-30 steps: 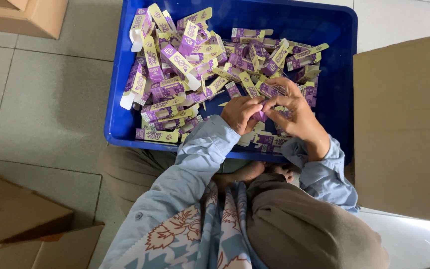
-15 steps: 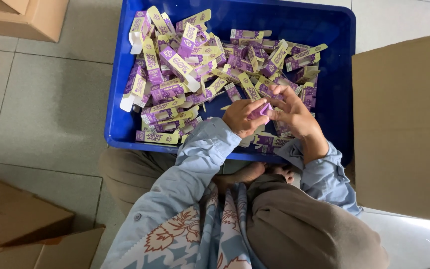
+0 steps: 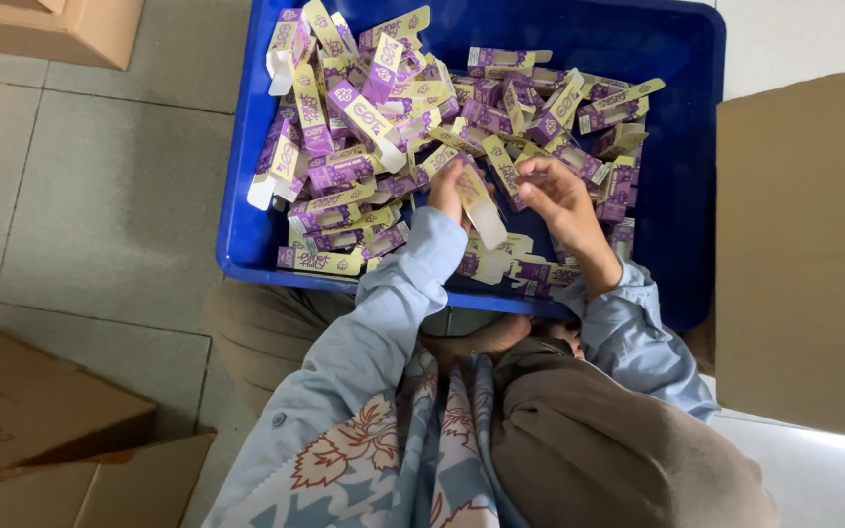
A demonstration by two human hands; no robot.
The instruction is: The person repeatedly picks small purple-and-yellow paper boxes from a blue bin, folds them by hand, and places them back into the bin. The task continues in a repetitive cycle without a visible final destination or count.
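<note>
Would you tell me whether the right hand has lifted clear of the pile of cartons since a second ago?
Yes. The right hand has risen slightly off the cartons, toward the blue crate far wall.

Brown cardboard boxes [image 3: 46, 29] are seen at the upper left and the lower left [image 3: 41, 420] on the grey tiled floor [image 3: 100, 196]. A large cardboard sheet [image 3: 804, 244] is seen at the right.

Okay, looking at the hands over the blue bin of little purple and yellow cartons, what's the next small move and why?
Probably bring the right hand onto the free end of the flat carton that the left hand pinches, to square it open. That carton looks unfolded, its pale flap hanging loose, and the right hand's fingers sit just beside it, apparently not gripping it. Both hands hover above the heap in the blue bin.
</note>
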